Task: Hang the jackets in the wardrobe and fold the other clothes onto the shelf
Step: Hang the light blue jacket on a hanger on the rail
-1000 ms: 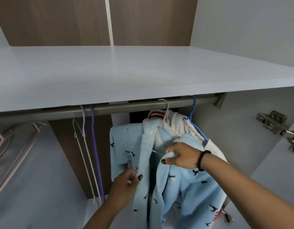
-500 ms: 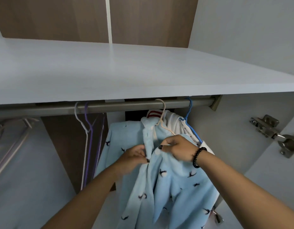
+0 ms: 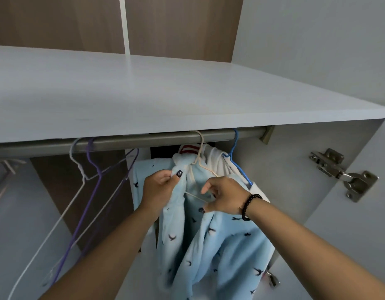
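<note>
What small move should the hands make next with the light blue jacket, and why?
Probably draw the two front edges together and smooth them down. The light blue jacket already hangs on the beige hanger, yet its front gapes between the left hand at the collar and the right hand.

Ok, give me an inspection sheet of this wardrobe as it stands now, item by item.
Surface: white shelf above the rail; no clothes seen on it.
Job's things: light blue jacket with a dark bird print hangs on a beige hanger hooked over the rail; behind it a white garment on a blue hanger.
Clutter: a white hanger and a purple hanger hang bare further left on the rail.
Grippers: left hand pinches the jacket's collar edge; right hand holds the other front edge; black bead bracelet on the right wrist.
Cables: nothing seen.
Surroundings: metal door hinge at the right, brown back panel above the shelf.
</note>
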The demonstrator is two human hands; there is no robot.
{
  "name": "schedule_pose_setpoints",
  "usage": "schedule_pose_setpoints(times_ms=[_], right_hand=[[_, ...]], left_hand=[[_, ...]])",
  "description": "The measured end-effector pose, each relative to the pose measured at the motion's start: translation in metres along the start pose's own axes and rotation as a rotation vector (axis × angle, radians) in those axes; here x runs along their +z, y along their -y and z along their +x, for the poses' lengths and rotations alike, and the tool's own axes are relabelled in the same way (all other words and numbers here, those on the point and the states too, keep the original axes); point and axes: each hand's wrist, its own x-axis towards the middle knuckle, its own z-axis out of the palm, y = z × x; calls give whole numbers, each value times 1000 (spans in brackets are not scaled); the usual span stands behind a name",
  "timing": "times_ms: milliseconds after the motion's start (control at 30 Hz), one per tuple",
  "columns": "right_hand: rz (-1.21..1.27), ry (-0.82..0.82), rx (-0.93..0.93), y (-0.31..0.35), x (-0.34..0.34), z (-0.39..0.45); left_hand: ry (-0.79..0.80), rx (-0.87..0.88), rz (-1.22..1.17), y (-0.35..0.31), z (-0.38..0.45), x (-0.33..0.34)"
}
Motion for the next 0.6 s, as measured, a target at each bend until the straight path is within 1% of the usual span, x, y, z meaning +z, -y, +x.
schedule_pose_setpoints(times_ms=[67,133,200,267,333,433,500,533,600], right_hand=[[-265,61,-74,1,2,-2],[-489,95,-125,0,8,-2],[-692,138,-168,0,15,-2],[-801,179,-210,-2,20,-1],[-764,133,-225,-4,21,1],[-606,-44,-276,-3,18,4],[-567,-138,-332,-2,14,8],[-537,-145,-348,0,12,11],[-459,-84,-323,5,10,15]], left_hand=[[-16,44,122,7,-7,-4],[-31,31,193,25,-20,-8],[-30,-11,190,46,-38,-10],[-27,-29,144,63,-50,-7],[-21,-17,153,76,-55,-4],[-9,-11,271,90,-58,-11],[-5,-24,326,95,-61,-17],[-8,-29,340,95,-63,-18],[-1,-9,337,88,-66,-15]])
